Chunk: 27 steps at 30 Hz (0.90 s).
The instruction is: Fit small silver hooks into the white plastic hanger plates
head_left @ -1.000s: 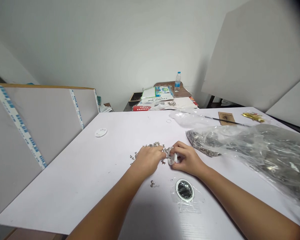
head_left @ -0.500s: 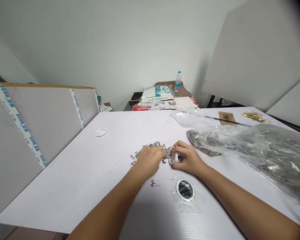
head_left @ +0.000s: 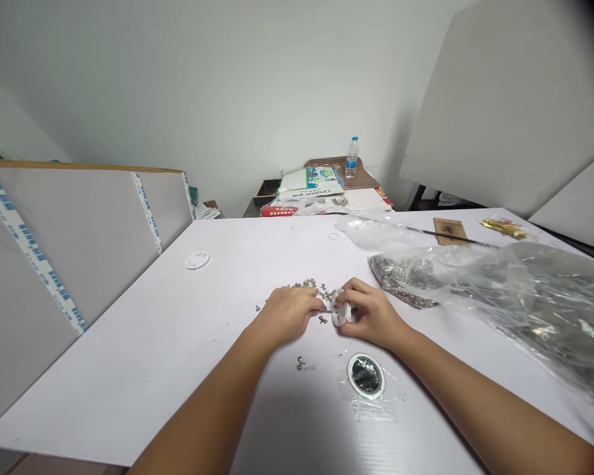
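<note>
My right hand (head_left: 371, 311) pinches a white round plastic piece (head_left: 337, 318) on its edge, with its flat side toward the left. Fingers closed, my left hand (head_left: 292, 314) points a thin metal piece (head_left: 329, 311) at that side; its kind is hidden by the fingers. Small shiny metal parts (head_left: 308, 284) lie scattered behind my left hand and partly under it. A single metal part (head_left: 323, 320) rests between the hands, and another (head_left: 300, 363) lies nearer to me. In front of my right wrist, a round black disc with a white rim (head_left: 366, 375) lies on clear plastic film.
A large clear bag of metal parts (head_left: 475, 284) covers the right side of the white table (head_left: 153, 356). A white disc (head_left: 197, 260) lies at left. Farther back are a brown card (head_left: 450, 231), gold wrapping (head_left: 503, 228) and a water bottle (head_left: 352, 158). A low partition (head_left: 99, 231) borders the left.
My left hand has shifted slightly left and covers more of the scattered metal parts. My right hand still holds the white piece in nearly the same place. The view has moved slightly.
</note>
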{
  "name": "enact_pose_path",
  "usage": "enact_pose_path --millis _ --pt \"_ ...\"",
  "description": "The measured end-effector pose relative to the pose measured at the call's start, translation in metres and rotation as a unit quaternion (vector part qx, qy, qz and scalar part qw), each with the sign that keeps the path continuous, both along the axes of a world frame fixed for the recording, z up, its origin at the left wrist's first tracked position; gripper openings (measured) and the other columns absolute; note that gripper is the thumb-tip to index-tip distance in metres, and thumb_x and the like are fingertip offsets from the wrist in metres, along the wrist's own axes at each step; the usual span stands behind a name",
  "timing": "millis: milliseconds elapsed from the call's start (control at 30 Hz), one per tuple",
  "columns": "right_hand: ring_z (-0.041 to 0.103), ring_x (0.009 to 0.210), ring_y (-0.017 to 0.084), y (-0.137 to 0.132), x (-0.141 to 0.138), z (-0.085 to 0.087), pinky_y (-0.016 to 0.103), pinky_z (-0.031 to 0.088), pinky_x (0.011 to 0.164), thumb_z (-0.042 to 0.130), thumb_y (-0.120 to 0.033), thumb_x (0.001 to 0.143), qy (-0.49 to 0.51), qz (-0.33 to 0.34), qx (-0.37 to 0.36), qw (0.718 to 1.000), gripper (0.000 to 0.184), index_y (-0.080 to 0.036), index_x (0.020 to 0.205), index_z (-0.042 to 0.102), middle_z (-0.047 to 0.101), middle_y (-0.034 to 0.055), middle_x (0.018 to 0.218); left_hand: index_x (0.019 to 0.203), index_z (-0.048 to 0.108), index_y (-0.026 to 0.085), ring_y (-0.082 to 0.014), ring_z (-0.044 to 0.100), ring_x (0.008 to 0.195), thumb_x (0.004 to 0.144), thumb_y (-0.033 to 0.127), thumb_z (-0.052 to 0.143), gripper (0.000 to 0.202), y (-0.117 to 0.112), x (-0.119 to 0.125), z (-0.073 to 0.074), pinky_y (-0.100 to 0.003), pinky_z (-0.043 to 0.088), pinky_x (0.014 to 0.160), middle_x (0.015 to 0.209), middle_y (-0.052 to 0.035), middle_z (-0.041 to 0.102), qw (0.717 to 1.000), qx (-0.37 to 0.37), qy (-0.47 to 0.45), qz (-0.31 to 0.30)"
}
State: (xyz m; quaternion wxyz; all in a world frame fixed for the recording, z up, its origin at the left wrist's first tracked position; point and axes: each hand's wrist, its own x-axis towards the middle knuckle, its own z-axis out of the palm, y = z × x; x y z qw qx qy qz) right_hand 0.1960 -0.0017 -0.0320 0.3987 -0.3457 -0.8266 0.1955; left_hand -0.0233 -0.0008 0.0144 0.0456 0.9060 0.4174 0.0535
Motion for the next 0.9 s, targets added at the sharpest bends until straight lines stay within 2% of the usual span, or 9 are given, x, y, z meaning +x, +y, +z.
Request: enact_pose_path --millis 500,900 --pt "0.05 0.065 0.012 0.0 -0.0013 0.0006 0.025 0.041 0.056 0.065 -0.004 0.06 0.0 0.003 0.008 1.0 0.031 -0.022 0.084 0.061 0.052 0.0003 0.086 0.102 0.071 0.035 -0.0139 0.058 0.077 0.093 0.019 0.046 0.031 -0.0006 0.002 -0.001 -0.027 0.036 0.062 0.088 0.0013 0.065 1.0 -0.018 -0.002 0.007" --pt "0.047 0.061 0.011 -0.0005 -0.0009 0.0 0.024 0.043 0.054 0.065 -0.004 0.061 0.007 0.007 0.002 1.0 0.03 -0.022 0.084 0.061 0.051 0.0002 0.086 0.102 0.071 0.036 -0.0134 0.057 0.075 0.095 0.022 0.044 0.031 -0.0006 0.0024 -0.0017 -0.027 0.033 0.06 0.086 0.001 0.063 1.0 -0.013 -0.001 0.02"
